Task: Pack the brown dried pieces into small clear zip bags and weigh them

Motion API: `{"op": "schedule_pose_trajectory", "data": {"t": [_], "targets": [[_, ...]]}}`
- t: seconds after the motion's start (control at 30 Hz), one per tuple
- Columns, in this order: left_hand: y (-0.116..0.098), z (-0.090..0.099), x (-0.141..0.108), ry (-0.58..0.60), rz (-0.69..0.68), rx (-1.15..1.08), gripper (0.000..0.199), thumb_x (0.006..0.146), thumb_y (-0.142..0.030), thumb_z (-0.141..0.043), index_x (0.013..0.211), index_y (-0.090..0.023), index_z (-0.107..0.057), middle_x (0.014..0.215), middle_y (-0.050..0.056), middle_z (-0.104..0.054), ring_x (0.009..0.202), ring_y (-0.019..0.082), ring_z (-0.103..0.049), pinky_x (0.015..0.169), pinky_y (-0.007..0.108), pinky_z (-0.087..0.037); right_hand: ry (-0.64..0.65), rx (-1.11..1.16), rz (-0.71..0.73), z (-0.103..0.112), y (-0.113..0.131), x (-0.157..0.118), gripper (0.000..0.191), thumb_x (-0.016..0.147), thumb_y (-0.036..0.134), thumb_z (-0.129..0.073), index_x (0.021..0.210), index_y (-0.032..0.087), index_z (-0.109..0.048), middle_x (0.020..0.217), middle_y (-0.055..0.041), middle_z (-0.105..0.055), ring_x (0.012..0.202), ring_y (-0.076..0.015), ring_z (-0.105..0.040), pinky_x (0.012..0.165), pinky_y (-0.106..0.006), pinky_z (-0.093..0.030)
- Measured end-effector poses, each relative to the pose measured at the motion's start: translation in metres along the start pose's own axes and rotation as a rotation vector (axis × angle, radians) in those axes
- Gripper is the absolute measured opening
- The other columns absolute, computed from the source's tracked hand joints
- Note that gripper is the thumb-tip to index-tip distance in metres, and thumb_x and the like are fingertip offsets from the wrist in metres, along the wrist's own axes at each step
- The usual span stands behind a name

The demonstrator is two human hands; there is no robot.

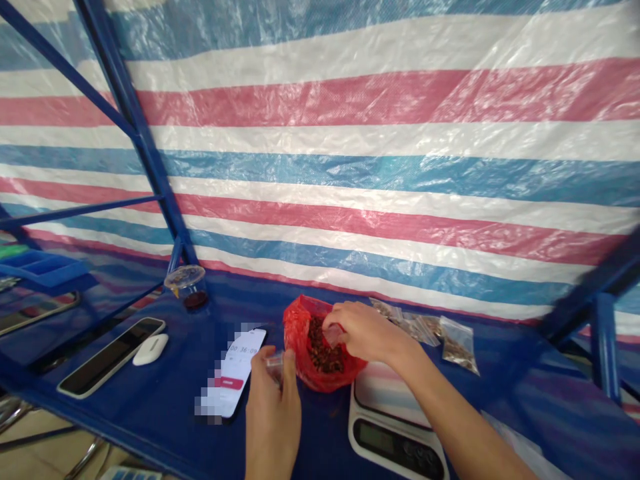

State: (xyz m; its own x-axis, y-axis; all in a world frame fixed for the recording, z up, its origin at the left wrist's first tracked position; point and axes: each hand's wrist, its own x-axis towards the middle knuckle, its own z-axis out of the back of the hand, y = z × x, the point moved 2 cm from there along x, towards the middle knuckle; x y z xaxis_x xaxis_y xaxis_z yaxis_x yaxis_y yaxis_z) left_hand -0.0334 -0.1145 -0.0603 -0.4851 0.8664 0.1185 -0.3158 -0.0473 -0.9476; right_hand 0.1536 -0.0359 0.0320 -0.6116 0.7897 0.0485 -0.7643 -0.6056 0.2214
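Note:
A red plastic bag stands open on the blue table, with small brown dried pieces inside. My right hand reaches over the bag's right side, its fingers pinched round a small reddish translucent piece at the contents. To the left of the bag, my left hand is closed round a small clear object, perhaps a little plastic bag. A digital scale lies under my right forearm, which hides part of it.
Small clear bags of brown pieces lie behind the scale. A lit phone, a white earbud case, a dark phone and a clear cup are to the left. Blue frame bars rise before a striped sheet.

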Motion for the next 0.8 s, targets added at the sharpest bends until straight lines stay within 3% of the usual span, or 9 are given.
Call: {"op": "schedule_pose_trajectory", "data": {"t": [0.07, 0.17, 0.33, 0.5, 0.67, 0.8], "targets": [[0.003, -0.003, -0.015, 0.056, 0.051, 0.100, 0.052, 0.088, -0.061, -0.063, 0.120, -0.020, -0.056, 0.100, 0.014, -0.072, 0.086, 0.036, -0.073, 0.071, 0.043, -0.054, 0.029, -0.051, -0.002, -0.012, 0.006, 0.008, 0.041, 0.075, -0.001, -0.059, 0.104, 0.022, -0.078, 0.109, -0.0084, -0.077, 0.107, -0.0253, -0.071, 0.089, -0.031, -0.048], [0.004, -0.016, -0.022, 0.078, 0.020, 0.150, 0.042, 0.089, -0.045, -0.063, 0.121, -0.020, -0.054, 0.112, 0.016, -0.069, 0.089, 0.033, -0.073, 0.075, 0.043, -0.054, 0.062, -0.073, 0.023, -0.023, 0.010, 0.014, 0.042, 0.073, -0.001, -0.060, 0.105, 0.019, -0.077, 0.111, -0.0110, -0.077, 0.110, -0.0270, -0.070, 0.090, -0.031, -0.048], [0.001, -0.030, -0.012, 0.066, 0.010, -0.140, 0.037, 0.077, -0.024, -0.064, 0.111, -0.020, -0.051, 0.095, 0.008, -0.069, 0.083, 0.025, -0.070, 0.074, 0.038, -0.056, 0.153, 0.007, 0.062, -0.030, 0.004, 0.015, 0.046, 0.070, 0.003, -0.063, 0.109, 0.023, -0.076, 0.109, -0.0069, -0.080, 0.106, -0.0263, -0.074, 0.081, -0.028, -0.049], [-0.004, -0.023, -0.011, -0.003, 0.038, -0.256, 0.040, 0.071, -0.031, -0.070, 0.106, -0.021, -0.052, 0.081, 0.000, -0.063, 0.067, 0.019, -0.062, 0.062, 0.031, -0.053, 0.199, 0.006, 0.033, -0.031, 0.001, 0.016, 0.041, 0.069, 0.003, -0.063, 0.102, 0.021, -0.078, 0.106, -0.0081, -0.081, 0.101, -0.0261, -0.075, 0.076, -0.026, -0.048], [-0.008, -0.017, -0.011, -0.060, 0.062, -0.248, 0.042, 0.070, -0.032, -0.070, 0.107, -0.021, -0.053, 0.082, -0.002, -0.060, 0.067, 0.017, -0.060, 0.063, 0.031, -0.052, 0.198, 0.085, 0.060, -0.030, 0.001, 0.014, 0.041, 0.069, 0.004, -0.063, 0.105, 0.021, -0.076, 0.105, -0.0062, -0.082, 0.095, -0.0244, -0.076, 0.068, -0.025, -0.046], [-0.007, -0.013, -0.008, -0.096, 0.057, -0.240, 0.043, 0.072, -0.029, -0.070, 0.110, -0.022, -0.054, 0.084, -0.002, -0.063, 0.067, 0.016, -0.061, 0.064, 0.030, -0.052, 0.254, -0.009, 0.026, -0.024, 0.010, 0.011, 0.036, 0.070, 0.002, -0.064, 0.098, 0.020, -0.078, 0.102, -0.0092, -0.082, 0.096, -0.0277, -0.077, 0.069, -0.026, -0.047]]}}
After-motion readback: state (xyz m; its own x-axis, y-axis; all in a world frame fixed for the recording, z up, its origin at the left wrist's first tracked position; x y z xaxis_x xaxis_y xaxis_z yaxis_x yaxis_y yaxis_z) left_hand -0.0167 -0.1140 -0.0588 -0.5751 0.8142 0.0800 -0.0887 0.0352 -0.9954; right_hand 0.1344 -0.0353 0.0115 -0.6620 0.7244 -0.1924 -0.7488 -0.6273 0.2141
